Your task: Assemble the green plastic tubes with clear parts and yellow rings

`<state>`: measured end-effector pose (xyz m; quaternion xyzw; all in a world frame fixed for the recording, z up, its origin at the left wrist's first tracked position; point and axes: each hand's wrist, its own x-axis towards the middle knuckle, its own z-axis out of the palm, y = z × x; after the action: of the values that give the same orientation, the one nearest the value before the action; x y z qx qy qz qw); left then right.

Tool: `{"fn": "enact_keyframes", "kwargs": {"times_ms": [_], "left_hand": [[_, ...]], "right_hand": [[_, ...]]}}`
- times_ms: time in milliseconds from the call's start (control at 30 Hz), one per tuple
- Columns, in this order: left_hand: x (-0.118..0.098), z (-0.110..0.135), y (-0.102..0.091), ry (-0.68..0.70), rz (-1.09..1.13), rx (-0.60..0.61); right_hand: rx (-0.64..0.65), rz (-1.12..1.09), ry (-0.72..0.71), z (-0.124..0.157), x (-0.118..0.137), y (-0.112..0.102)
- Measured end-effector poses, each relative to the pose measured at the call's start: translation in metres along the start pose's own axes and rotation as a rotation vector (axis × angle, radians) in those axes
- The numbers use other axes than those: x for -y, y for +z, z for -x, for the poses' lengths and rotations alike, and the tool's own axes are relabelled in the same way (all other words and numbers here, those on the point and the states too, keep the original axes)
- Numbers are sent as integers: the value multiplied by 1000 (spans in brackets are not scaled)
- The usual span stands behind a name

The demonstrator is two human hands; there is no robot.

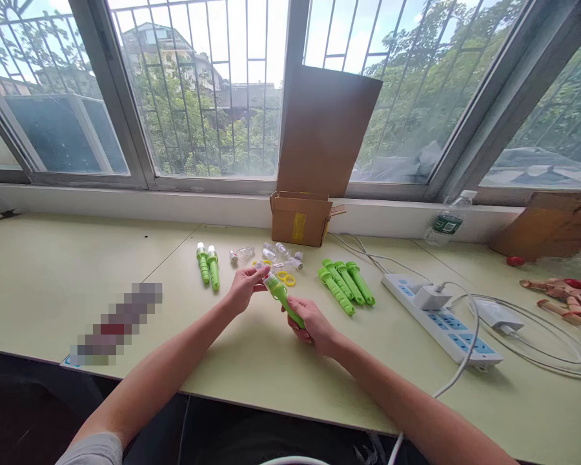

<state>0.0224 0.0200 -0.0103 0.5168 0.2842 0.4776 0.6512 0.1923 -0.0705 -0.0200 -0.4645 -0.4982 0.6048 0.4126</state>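
Note:
My right hand is wrapped round the narrow end of a green torch-shaped plastic handle, tilted with its wide end up and to the left. At that wide end, my left hand is closed with thumb and fingers on a clear plastic cap, which meets the handle. Just beyond my hands lie yellow plastic rings and several clear plastic pieces. Two green handles with white tops lie to the left. Several more green handles lie together on the right.
A cardboard box stands against the window ledge. On the right are a white power strip with plugged-in chargers and looping cables, a plastic bottle and wooden pieces with red parts. The table's front edge runs below my forearms.

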Motion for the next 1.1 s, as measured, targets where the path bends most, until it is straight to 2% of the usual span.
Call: {"fn": "enact_keyframes", "kwargs": {"times_ms": [267, 533, 700, 967, 1100], "left_hand": [[0, 2, 2, -20, 25, 1], [2, 1, 2, 39, -32, -65], [4, 0, 4, 34, 15, -53], [5, -1, 5, -12, 69, -36], [6, 0, 5, -70, 71, 25]], "right_hand": [[99, -100, 106, 4, 4, -4], [-31, 25, -80, -2, -4, 8], [-84, 153, -167, -5, -6, 8], [-200, 561, -349, -4, -5, 4], [-247, 679, -404, -1, -4, 3]]}}
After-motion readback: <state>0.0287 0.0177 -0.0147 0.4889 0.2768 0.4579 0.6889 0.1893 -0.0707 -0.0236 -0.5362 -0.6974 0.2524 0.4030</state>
